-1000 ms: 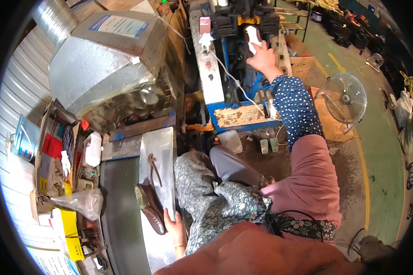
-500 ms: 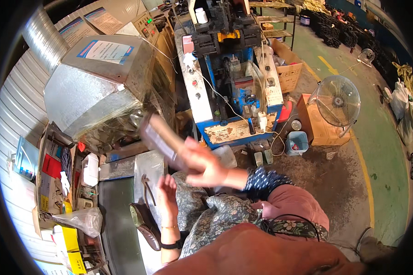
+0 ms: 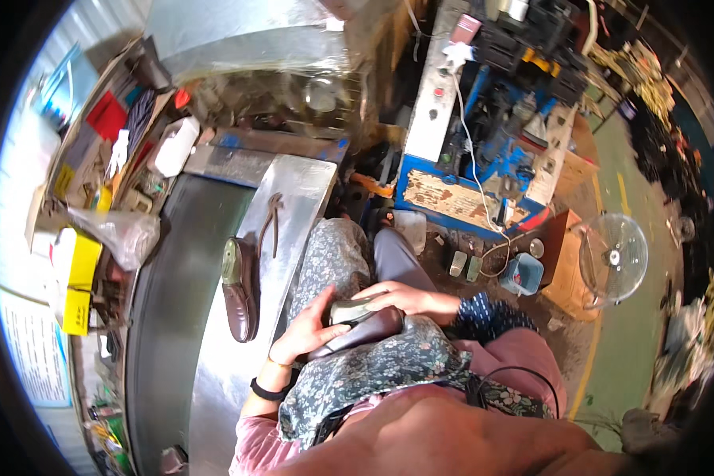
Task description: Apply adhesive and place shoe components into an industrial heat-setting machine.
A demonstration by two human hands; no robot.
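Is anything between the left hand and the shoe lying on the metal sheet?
Nothing visible: only bare metal sheet separates the left hand from that brown shoe. The pincers lie farther up, off that line. But the hand is occupied with another shoe.

Dark-brown shoe point(image 3: 366, 332), grey floral apron point(image 3: 373, 371)

Over the lap point(image 3: 373, 369), a held shoe point(image 3: 363, 332) lies between the left hand point(image 3: 305, 332) and the right hand point(image 3: 412, 300). To the left is a metal table point(image 3: 214, 373); at its left edge lies a second shoe point(image 3: 239, 297), with pincers point(image 3: 269, 226) ahead and to its right. Left of the table is a belt point(image 3: 166, 278), then a plastic bag point(image 3: 131, 239). Ahead, to the right, stands a machine point(image 3: 414, 181). Near its right corner sits a bucket point(image 3: 523, 274), then a carton point(image 3: 560, 278), then a fan point(image 3: 615, 258).
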